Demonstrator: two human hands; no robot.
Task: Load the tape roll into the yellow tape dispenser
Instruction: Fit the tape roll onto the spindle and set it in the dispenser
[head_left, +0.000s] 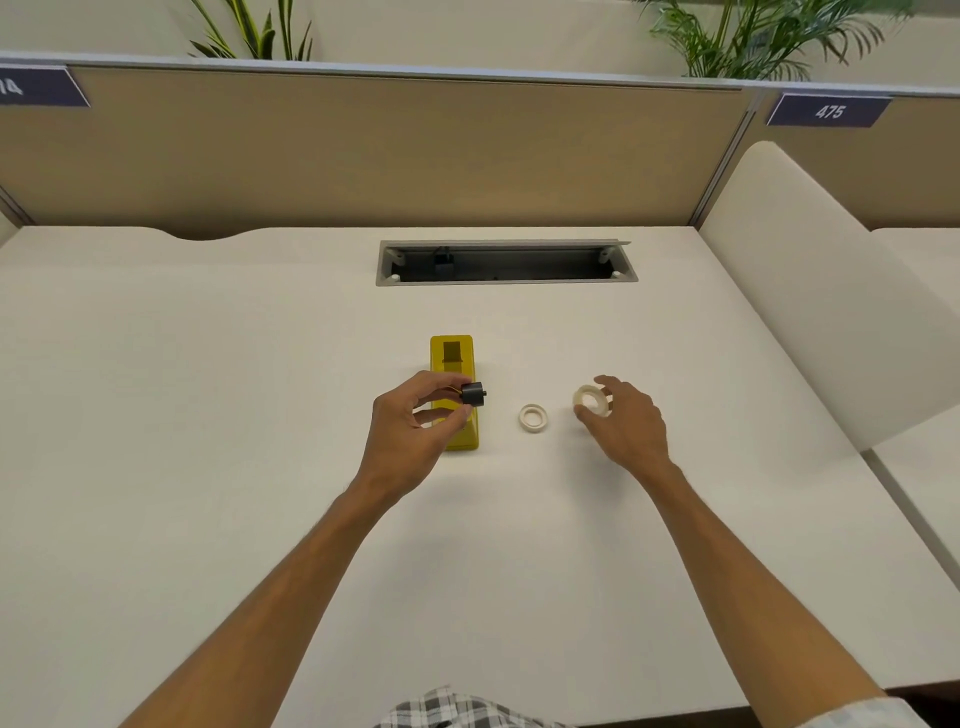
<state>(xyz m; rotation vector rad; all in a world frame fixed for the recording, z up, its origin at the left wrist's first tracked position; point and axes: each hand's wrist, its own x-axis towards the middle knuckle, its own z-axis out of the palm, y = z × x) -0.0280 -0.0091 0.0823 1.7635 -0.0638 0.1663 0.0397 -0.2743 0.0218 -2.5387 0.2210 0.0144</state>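
We hold the dark hub (472, 393) pinched in the left hand (410, 431), just above the near half of the yellow dispenser (453, 364), which lies flat on the desk (208, 389) with its long side running away from us. Right hand (626, 423) grips a tape roll (591, 401) by its rim, tilted, well right of the dispenser; whether it has fully cleared the desk, we cannot tell. A second white ring (533, 418) lies flat between the dispenser and that hand, untouched. It looks thinner, maybe a spent core, can't confirm.

Step in hand, as we judge it: marry roll and hub. Bring the roll toward the dispenser, line its hole up with the hub's axis, and slide the hub in square, not cocked, or it will jam. Keep the left pinch on the hub's ends so the barrel stays free. Check which way the tape unwinds before seating; the loose end should feed toward the cutter at the dispenser's far end, probably. Then drop the hub's pins into the dispenser's slots.
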